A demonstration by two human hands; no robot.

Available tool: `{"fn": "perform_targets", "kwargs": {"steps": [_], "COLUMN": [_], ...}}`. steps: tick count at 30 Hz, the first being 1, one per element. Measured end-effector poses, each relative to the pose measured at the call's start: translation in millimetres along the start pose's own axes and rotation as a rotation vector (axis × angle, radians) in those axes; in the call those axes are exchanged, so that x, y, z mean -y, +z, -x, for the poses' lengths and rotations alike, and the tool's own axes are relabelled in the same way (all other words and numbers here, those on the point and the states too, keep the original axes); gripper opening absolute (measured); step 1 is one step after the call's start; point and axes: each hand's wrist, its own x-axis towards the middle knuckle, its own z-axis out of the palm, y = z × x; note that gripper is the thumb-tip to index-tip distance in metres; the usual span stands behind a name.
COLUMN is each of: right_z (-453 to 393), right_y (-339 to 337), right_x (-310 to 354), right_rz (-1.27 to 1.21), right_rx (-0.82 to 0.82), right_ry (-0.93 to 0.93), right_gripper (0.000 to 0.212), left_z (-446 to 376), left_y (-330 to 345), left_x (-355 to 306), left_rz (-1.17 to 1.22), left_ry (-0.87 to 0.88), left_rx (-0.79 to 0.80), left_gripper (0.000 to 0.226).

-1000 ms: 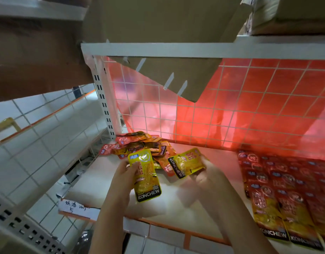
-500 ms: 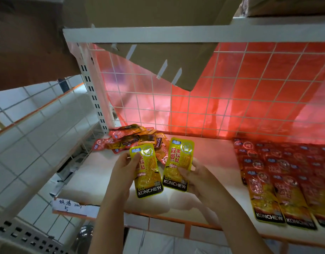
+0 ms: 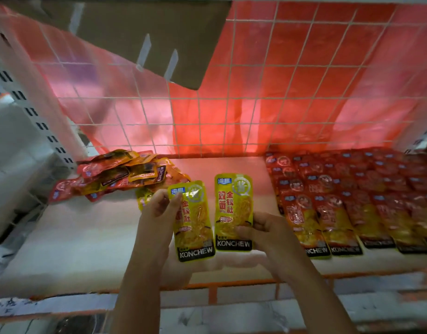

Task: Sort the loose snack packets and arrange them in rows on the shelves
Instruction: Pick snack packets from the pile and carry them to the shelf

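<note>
I hold two yellow KONCHEW snack packets upright and side by side over the white shelf (image 3: 92, 239). My left hand (image 3: 159, 213) grips the left yellow packet (image 3: 195, 227) by its left edge. My right hand (image 3: 263, 227) pinches the right yellow packet (image 3: 233, 208) near its lower right corner. A loose pile of red and orange packets (image 3: 120, 174) lies at the back left of the shelf, with another yellow packet (image 3: 143, 196) half hidden behind my left hand. Neat rows of red and yellow packets (image 3: 352, 201) cover the right part of the shelf.
A white wire grid (image 3: 255, 92) with red plastic behind it closes the back of the shelf. A cardboard flap (image 3: 145, 32) hangs down from above at the upper left. A perforated white upright (image 3: 31, 109) stands at the left. The front edge carries an orange strip (image 3: 231, 284).
My right hand has turned its yellow packet from slanted to upright and brought it beside the left one. The view has dropped and moved closer to the shelf.
</note>
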Motion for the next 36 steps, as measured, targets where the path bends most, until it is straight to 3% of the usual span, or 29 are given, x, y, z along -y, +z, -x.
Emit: {"fn": "perform_targets", "kwargs": {"steps": [4, 13, 25, 29, 36], "right_z": [15, 74, 192, 232, 281], "right_y": [-38, -136, -346, -419, -521], "right_x": [-2, -2, -20, -35, -61], "right_rz": [0.062, 0.033, -0.001, 0.027, -0.148], "right_rx": [-0.147, -0.309, -0.617, -0.728, -0.855], "right_ry": [0.008, -0.025, 0.008, 0.064, 0.034], "right_gripper": [0.015, 0.021, 0.021, 0.02, 0.026], "left_z": [0, 26, 145, 186, 233], "left_y": [40, 153, 377, 458, 586], "left_x": [2, 3, 21, 28, 41], "left_rz": [-0.001, -0.043, -0.076, -0.044, -0.077], "left_ry": [-0.019, -0.057, -0.025, -0.092, -0.13], "left_rx": [0.096, 0.265, 0.549, 0.678, 0.847], "left_gripper": [0.019, 0.015, 0.026, 0.015, 0.017]}}
